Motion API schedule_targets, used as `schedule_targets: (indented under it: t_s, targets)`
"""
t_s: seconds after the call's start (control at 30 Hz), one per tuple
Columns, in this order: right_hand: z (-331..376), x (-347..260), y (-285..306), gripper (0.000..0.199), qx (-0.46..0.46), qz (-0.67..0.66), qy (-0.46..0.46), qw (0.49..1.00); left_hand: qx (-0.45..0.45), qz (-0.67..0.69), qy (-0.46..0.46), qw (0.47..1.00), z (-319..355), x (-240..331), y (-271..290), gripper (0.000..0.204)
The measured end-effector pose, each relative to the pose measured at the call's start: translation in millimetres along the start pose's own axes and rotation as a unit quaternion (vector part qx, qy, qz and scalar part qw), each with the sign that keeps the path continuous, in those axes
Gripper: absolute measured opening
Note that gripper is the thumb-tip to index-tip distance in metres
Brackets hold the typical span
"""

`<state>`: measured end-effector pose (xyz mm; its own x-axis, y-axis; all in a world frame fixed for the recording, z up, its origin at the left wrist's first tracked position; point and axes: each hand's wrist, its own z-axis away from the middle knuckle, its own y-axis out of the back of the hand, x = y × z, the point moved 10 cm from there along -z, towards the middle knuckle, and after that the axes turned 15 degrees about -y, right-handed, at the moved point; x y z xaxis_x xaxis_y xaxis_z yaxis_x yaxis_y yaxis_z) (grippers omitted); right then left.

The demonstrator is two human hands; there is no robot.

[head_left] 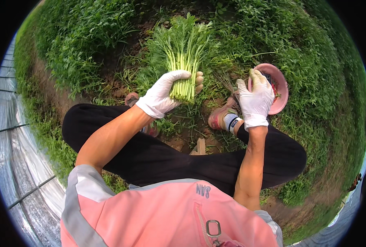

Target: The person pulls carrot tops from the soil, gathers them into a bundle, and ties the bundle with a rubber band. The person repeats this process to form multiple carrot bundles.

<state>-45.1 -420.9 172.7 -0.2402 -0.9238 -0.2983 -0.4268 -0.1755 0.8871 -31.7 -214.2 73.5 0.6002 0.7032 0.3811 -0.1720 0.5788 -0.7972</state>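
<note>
My left hand (166, 92), in a white glove, is wrapped round a bunch of leafy greens (186, 61). The pale green cut stems point down toward me, and the feathery leaves fan out away from me. To the right, my gloved right hand (257, 96) is at the near-left rim of a pink bowl (281, 90), covering part of it. Its thumb stands apart from its bent fingers, and I see nothing between them. Small red pieces (276, 91) and a dark item show inside the bowl; what they are I cannot make out.
Dense leafy plants (290, 37) grow ahead and on both sides. My shoes (220, 117) rest on soil and low weeds between my bent legs (162, 160). A small piece of wood (200, 146) lies there too. Clear plastic sheeting with dark ribs (22, 164) runs along the left.
</note>
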Motion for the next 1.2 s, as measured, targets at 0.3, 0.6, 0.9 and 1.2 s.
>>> schedule_targets:
  t_s: [0.3,0.6,0.9,1.2]
  targets:
    - [35.1,-13.4,-64.5,0.018,-0.211,-0.485,-0.265,0.806,-0.059,0.024,0.024,0.998,6.3,-4.9,-20.1,0.053]
    - [-13.9,-15.1,-76.9,0.012,-0.198,-0.457,-0.269,0.824,-0.045,0.019,0.081,0.996,18.3,-15.9,-19.1,0.046]
    - [-11.5,65.1,-76.0,0.016,-0.083,-0.606,-0.454,0.648,-0.041,0.113,0.095,0.988,23.8,-13.3,-22.3,0.034]
    - [-17.4,-25.5,-58.4,0.024,-0.158,-0.387,-0.214,0.883,-0.061,0.122,0.103,0.985,26.5,-13.7,-28.5,0.035]
